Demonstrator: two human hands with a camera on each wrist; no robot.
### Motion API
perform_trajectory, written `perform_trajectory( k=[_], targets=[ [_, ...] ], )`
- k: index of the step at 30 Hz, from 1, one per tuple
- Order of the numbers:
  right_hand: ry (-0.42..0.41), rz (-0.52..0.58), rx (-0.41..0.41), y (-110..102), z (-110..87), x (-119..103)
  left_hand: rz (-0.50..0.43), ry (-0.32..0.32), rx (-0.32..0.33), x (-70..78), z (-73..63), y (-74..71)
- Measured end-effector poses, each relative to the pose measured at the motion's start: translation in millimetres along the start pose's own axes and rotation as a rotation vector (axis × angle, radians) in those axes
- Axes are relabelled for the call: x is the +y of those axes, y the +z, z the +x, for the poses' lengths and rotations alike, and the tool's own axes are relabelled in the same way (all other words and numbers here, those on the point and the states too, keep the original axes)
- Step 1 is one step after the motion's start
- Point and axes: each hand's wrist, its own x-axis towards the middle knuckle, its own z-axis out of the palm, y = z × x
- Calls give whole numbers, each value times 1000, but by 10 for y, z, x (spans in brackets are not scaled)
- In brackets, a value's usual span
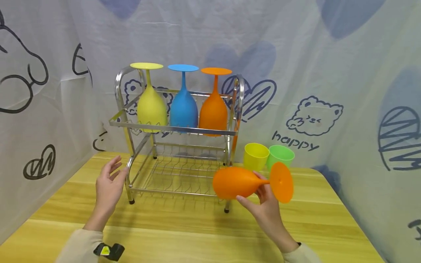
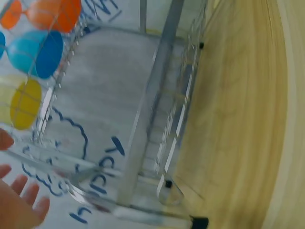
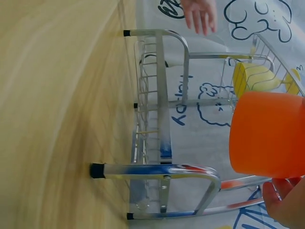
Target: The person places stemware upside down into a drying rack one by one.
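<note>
My right hand (image 1: pixel 266 208) holds an orange plastic goblet (image 1: pixel 235 182) lying sideways, its bowl toward the left and its round foot to the right. Thumb and fingers grip it near where bowl meets stem. In the right wrist view the bowl (image 3: pixel 267 133) hides part of the upper shelf. A two-tier metal dish rack (image 1: pixel 177 128) stands ahead, with yellow (image 1: pixel 152 109), blue (image 1: pixel 183 109) and orange (image 1: pixel 213 111) goblets upside down along its top tier. By the rack's left end my left hand (image 1: pixel 110 186) is raised with fingers spread and nothing in them.
Behind the held goblet, a yellow cup (image 1: pixel 255 156) and a green cup (image 1: pixel 281 155) stand side by side at the table's back right. The rack's lower tier (image 1: pixel 184 171) shows bare wires. A printed cloth (image 1: pixel 296 54) hangs behind the wooden table (image 1: pixel 184 233).
</note>
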Motion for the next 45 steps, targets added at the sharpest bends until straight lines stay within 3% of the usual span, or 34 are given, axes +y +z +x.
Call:
perform_trajectory(
  k=[4,8,10,14,17,23,25,33,40,45],
  targets=[
    [-5,1,-7,14,46,6,9,-125,5,-113,104,-70],
    [9,5,-24,37,94,-7,4,-243,-97,-208,187,-106],
    [11,3,-31,52,121,-14,-16,-285,-129,-248,220,-108],
    [1,16,-39,96,187,-10,-98,-333,-113,-309,279,-105],
    [-27,38,-43,144,244,12,-182,-326,-114,-360,307,-122],
    [-108,57,-52,234,348,68,-266,-256,-271,-457,352,-129],
    [-129,53,-45,263,380,91,-283,-247,-293,-482,365,-132],
    [-193,22,-45,407,513,144,-382,-305,-244,-544,373,-206],
    [-101,8,-133,588,573,145,-355,-299,-235,-546,385,-198],
    [-30,-58,-200,745,595,114,-427,-285,-222,-567,373,-169]
  ],
)
